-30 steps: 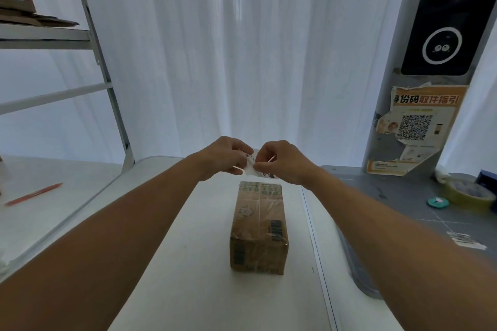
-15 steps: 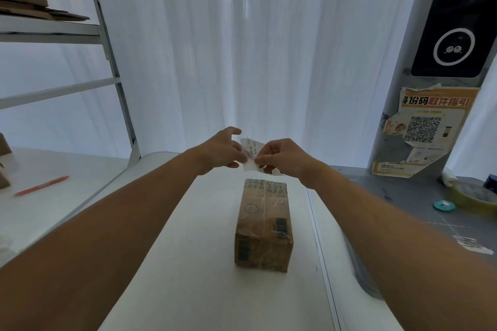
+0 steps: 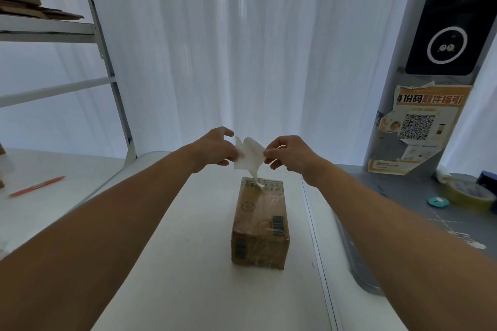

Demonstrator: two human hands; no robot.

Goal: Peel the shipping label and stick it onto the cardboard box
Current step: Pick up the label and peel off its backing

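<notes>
hands (image 3: 251, 152) pinch curled white label (image 3: 248, 156) — above taped cardboard box (image 3: 260, 223)

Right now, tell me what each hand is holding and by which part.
Both hold the shipping label above the cardboard box: the left hand pinches its left edge, the right hand its right edge. Label and backing cannot be told apart.
</notes>
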